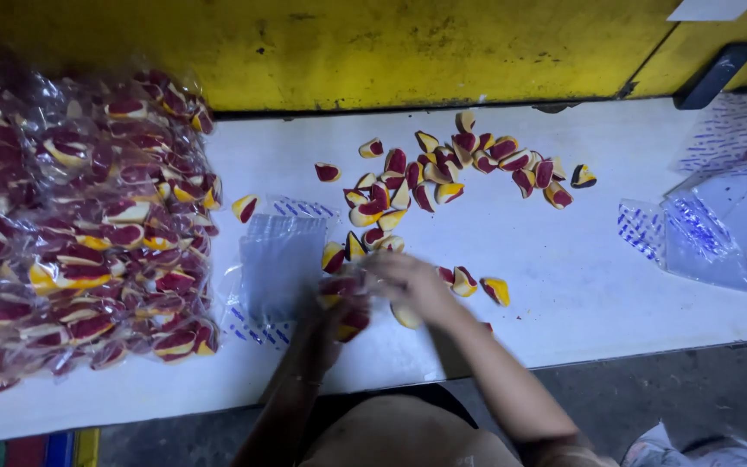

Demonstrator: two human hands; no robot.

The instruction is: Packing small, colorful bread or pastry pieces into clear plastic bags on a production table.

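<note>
I see a white tabletop running left to right below a scuffed yellow wall. At the left, a heap of clear packets stuffed with red, yellow and cream wedge-shaped pieces fills the near and far edge. A scatter of loose wedge pieces lies far of my hands, trailing right toward a lone dark-tipped one. Empty printed plastic bags sit at the right, partly cut off by the frame edge.

Near the middle, a flat clear bag lies with its long axis running near to far, just left of my hands. My left hand is closed around a small filled bag of wedges; my right hand meets it from the right, fingers curled at the bag's top. Both hands are blurred, so I cannot tell the exact grip of the right, nor which way the bag's mouth points.
</note>
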